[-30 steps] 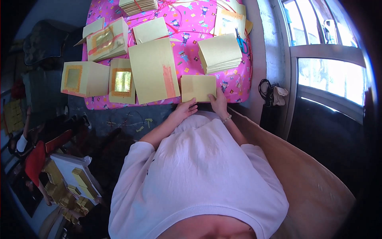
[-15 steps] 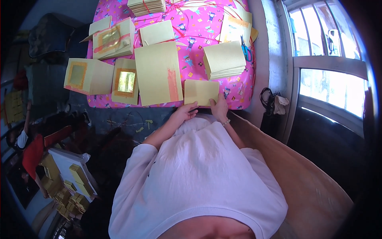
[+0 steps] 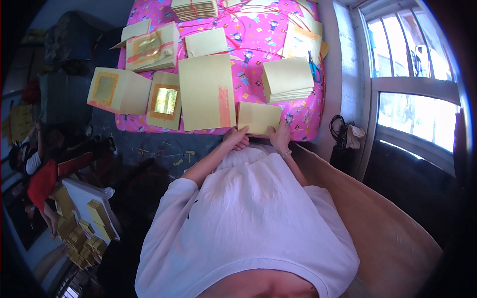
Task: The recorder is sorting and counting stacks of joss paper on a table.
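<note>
A small pale-yellow paper rectangle (image 3: 259, 117) lies at the near edge of the pink table. At its near left corner, my left hand (image 3: 236, 138) pinches the edge, thumb on top and the other fingers curled below. My right hand (image 3: 280, 136) grips the near right corner, its thumb on the paper and its fingers along the right side. How many layers the paper has I cannot tell. Just left lies a large yellow sheet (image 3: 206, 92) with a red-orange stripe. Beyond the paper sits a stack of folded yellow paper (image 3: 288, 79).
Blue-handled scissors (image 3: 315, 69) lie right of the stack. Farther left are yellow papers with gold squares (image 3: 165, 102) and a tied bundle (image 3: 194, 9). Red strings cross the patterned tablecloth (image 3: 303, 119). A barred window (image 3: 412, 114) is at right; a person in red (image 3: 42, 181) works at lower left.
The whole view has shifted, so the table appears slightly farther right. My left thumb has come onto the paper's near left corner; my right hand stays at the right corner.
</note>
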`<state>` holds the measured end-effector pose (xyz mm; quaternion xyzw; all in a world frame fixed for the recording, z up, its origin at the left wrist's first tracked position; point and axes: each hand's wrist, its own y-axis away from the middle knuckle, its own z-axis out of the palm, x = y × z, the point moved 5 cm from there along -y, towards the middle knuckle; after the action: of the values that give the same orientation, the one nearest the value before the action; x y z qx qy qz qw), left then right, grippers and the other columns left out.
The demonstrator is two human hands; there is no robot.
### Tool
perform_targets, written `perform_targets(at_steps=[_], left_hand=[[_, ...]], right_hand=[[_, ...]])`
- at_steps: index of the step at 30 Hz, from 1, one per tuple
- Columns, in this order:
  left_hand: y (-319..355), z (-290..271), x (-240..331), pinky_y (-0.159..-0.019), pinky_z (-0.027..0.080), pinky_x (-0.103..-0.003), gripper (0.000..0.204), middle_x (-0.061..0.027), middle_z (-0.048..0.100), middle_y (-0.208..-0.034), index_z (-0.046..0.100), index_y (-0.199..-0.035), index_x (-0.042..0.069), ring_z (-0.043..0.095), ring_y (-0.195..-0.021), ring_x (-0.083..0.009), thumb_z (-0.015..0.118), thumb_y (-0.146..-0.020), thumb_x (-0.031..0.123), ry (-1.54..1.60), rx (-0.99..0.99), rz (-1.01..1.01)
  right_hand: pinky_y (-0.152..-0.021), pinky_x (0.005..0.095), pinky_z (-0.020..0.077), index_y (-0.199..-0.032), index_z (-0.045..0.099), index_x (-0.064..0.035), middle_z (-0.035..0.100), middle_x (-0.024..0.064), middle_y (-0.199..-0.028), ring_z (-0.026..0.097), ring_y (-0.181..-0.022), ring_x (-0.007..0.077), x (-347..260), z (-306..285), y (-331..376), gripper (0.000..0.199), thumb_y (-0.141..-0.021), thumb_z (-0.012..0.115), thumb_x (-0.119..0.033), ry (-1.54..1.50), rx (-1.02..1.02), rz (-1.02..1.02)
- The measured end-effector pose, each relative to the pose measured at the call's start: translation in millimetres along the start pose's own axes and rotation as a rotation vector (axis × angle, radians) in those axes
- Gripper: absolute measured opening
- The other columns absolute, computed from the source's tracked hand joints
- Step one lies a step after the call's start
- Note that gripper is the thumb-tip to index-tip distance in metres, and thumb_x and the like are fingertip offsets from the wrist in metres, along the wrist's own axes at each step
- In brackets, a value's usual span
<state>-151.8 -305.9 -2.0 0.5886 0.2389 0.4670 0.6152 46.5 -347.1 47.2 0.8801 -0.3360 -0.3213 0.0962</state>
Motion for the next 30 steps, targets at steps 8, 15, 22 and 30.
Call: perform_targets(at_steps=[8,15,22,30], left_hand=[[9,-16,7,-0.046,0.048,-0.024,0.069,-0.0044,0.067,-0.067,0.065,-0.071,0.006,0.058,-0.046,-0.0121,0.045,-0.078,0.072,-0.501,0.141,0.077],[89,-32,23,-0.059,0.049,-0.031,0.044,-0.0077,0.065,-0.074,0.063,-0.085,0.003,0.063,-0.064,-0.0193,0.061,-0.081,0.047,-0.848,0.313,0.680],[205,-45,59,-0.069,0.048,-0.034,0.021,-0.0079,0.061,-0.083,0.061,-0.086,0.004,0.060,-0.079,-0.0244,0.071,-0.074,0.019,-0.820,0.445,1.249],[200,-70,89,-0.076,0.044,-0.036,0.034,-0.0043,0.054,-0.091,0.061,-0.091,0.008,0.052,-0.089,-0.0245,0.077,-0.063,0.018,-1.161,0.723,1.343]], right_hand=[[-0.076,0.0446,0.0438,-0.103,0.042,0.0033,0.050,0.0221,-0.098,0.053,-0.090,0.0377,8,-5,-5,0.049,-0.069,0.072,-0.018,-0.069,0.132,-0.105],[-0.081,0.0430,0.0434,-0.110,0.042,0.0065,0.051,0.0231,-0.099,0.052,-0.095,0.0365,16,-11,-9,0.058,-0.069,0.073,-0.022,-0.170,0.122,-0.056],[-0.085,0.0399,0.0429,-0.106,0.050,0.0001,0.054,0.0155,-0.102,0.051,-0.098,0.0324,-93,-78,26,0.041,-0.073,0.071,-0.015,-0.135,0.309,-0.561],[-0.079,0.0366,0.0450,-0.097,0.055,-0.0057,0.055,0.0082,-0.097,0.053,-0.092,0.0274,-194,-45,51,0.039,-0.067,0.074,-0.020,0.081,-0.068,-1.065]])
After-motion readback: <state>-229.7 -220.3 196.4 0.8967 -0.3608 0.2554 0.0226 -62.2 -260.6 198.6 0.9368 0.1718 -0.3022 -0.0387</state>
